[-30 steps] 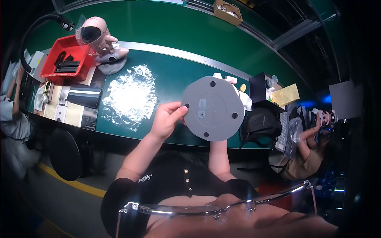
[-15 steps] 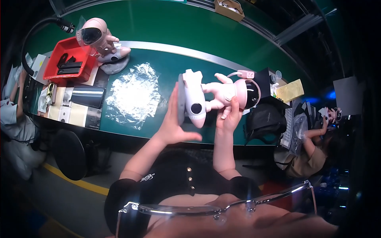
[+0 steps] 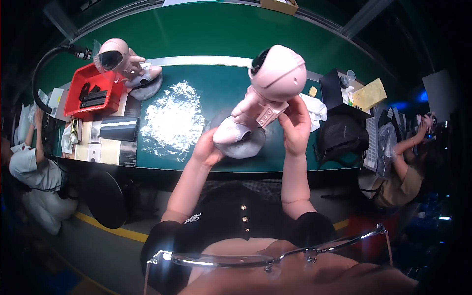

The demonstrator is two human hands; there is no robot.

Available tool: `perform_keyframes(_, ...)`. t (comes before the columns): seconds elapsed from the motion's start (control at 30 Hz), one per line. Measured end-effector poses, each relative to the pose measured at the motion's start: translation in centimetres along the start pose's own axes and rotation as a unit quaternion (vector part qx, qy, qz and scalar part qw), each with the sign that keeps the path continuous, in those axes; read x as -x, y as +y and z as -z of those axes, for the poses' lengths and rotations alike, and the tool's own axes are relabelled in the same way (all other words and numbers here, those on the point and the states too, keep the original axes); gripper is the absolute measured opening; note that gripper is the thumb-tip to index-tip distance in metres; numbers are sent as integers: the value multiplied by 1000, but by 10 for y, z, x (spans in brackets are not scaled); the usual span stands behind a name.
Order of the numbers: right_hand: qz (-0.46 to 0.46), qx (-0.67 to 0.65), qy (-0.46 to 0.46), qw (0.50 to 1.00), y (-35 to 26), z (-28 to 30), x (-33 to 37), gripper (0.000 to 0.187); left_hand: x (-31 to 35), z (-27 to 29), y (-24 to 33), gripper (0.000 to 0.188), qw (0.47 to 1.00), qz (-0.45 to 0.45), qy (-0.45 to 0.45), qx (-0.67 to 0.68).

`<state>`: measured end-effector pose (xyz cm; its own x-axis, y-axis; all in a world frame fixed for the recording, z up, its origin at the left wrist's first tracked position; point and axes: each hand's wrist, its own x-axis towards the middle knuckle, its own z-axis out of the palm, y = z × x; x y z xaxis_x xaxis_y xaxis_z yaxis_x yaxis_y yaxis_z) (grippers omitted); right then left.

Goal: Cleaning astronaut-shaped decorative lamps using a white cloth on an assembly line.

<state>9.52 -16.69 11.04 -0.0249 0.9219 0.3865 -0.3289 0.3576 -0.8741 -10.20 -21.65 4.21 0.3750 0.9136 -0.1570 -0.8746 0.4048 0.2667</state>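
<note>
A pale pink astronaut figurine (image 3: 279,73) stands tilted in front of me, riding a white and pink rocket (image 3: 227,133) on a rounded grey base (image 3: 241,149). Its dark visor faces away to the upper left, and its back with a small backpack is toward me. My left hand (image 3: 209,150) holds the base by its left side near the rocket's nose, some fingers hidden beneath. Curled against the backpack and the back of the figurine is my right hand (image 3: 296,128), thumb on the backpack. A matching astronaut figurine (image 3: 129,64) stands at the far left.
Crumpled clear plastic wrap (image 3: 172,120) lies left of my hands. Beyond it are a red bin (image 3: 73,98) with black parts and a dark glossy piece (image 3: 119,129). At right sit a black bag (image 3: 339,142), a black box (image 3: 334,91) and a yellow sponge-like block (image 3: 369,94). People work at both sides.
The figurine has swung from lying sideways to nearly upright, turning its back toward me. My left hand has closed on its base, and my right hand has shifted to its backpack.
</note>
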Motion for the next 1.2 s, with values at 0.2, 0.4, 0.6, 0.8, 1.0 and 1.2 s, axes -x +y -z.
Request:
perform_keyframes(0.2,57,60,-64,995,-5,-8,-7,46,-13,-6,11,51,998,48,-32,17)
perform_keyframes(0.4,55,82,-46,994,-11,-11,-9,41,-15,-70,8,62,991,46,-123,23)
perform_keyframes(0.6,33,105,-13,994,-9,-16,-6,36,-13,-66,4,61,992,35,-118,39)
perform_keyframes(0.8,99,99,-40,989,-9,-21,-8,40,-13,-50,-1,60,992,51,-105,54)
perform_keyframes(1.0,36,96,4,995,-8,-27,-5,43,-12,-36,-2,59,991,65,-94,73)
perform_keyframes(1.2,22,58,25,998,-1,-26,-5,41,-12,-21,-5,59,989,78,-82,93)
